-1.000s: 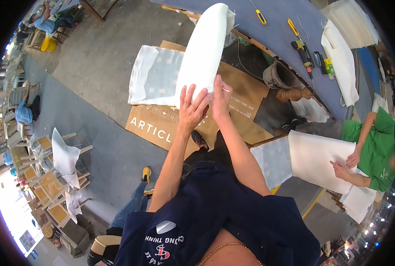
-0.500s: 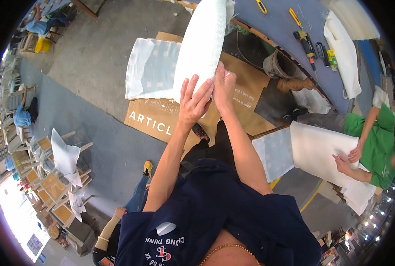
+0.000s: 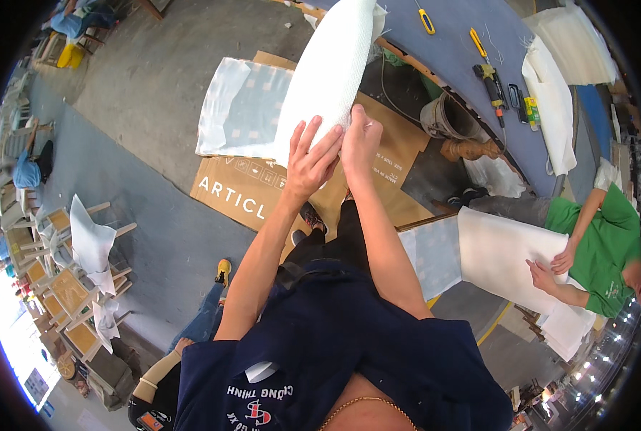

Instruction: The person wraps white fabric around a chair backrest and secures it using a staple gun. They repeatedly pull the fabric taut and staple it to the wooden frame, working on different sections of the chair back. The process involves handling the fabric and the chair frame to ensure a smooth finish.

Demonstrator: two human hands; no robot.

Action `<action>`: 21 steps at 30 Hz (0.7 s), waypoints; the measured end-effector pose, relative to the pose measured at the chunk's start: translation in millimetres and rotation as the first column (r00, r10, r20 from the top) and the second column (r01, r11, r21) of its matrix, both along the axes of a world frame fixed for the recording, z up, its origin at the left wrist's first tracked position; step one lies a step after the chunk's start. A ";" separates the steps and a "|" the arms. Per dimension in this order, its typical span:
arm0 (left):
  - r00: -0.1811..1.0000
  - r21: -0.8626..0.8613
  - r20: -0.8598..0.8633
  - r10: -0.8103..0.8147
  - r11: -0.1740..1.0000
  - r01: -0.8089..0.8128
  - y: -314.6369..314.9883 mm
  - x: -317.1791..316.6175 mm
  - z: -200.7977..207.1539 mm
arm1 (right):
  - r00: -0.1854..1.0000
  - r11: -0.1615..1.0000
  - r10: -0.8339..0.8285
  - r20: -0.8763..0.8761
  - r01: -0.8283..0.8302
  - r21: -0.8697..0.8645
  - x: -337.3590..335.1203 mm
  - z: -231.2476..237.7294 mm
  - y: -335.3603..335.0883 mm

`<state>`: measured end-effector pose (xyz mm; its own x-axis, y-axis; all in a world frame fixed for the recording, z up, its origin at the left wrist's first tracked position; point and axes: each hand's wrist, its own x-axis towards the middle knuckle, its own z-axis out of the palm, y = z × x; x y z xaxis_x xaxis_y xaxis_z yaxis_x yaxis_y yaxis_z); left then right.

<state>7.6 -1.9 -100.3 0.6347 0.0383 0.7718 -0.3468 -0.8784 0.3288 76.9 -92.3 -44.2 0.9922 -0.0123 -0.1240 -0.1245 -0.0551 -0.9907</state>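
Note:
A padded panel covered in white woven fabric point(image 3: 328, 68), shaped like a chair back, stands in front of me. A squarish part under a pale translucent sheet point(image 3: 238, 108) adjoins it on the left. My left hand point(image 3: 310, 159) lies against the panel's lower face with its fingers stretched out. Beside it, my right hand point(image 3: 362, 140) is closed in a pinch at the panel's lower right edge, apparently on the fabric's edge. The exact grip is partly hidden by the fingers.
Flattened cardboard point(image 3: 227, 190) lies underfoot. A blue-topped table point(image 3: 435, 54) at the upper right bears a screwdriver point(image 3: 426, 21), a power tool point(image 3: 489, 85) and white fabric point(image 3: 550, 108). A bucket point(image 3: 443, 116) stands below. At right, a green-shirted person point(image 3: 597, 244) handles another white panel point(image 3: 507, 251).
The whole view has shifted slightly. My hands stay at the panel's lower edge with nearly the same grip. The person in green has leaned a little, hands still on their panel.

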 end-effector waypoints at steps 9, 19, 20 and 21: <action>0.988 -0.072 -0.135 -0.078 0.995 0.069 -0.5 -14.6 11.1 | 0.994 0.971 0.063 0.091 -0.082 0.224 -5.5 -21.0 0.7; 0.948 -0.595 -0.296 -0.114 0.799 -0.089 -15.0 -22.9 45.0 | 0.998 0.937 0.013 0.059 -0.033 0.348 -6.6 -33.3 8.1; 0.957 -0.612 -0.273 -0.100 0.785 -0.093 -20.9 -19.4 40.2 | 0.998 0.939 0.024 0.066 -0.045 0.341 -3.4 -33.3 4.0; 0.954 -0.611 -0.294 -0.059 0.779 -0.140 -24.4 -24.3 35.9 | 0.996 0.935 0.032 0.087 -0.060 0.349 -5.9 -33.9 6.3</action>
<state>-16.6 -26.3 -64.4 0.8050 0.4741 0.3567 -0.1202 -0.4584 0.8806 71.0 -86.1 -78.0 0.9974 0.0638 -0.0336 -0.0509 0.2942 -0.9544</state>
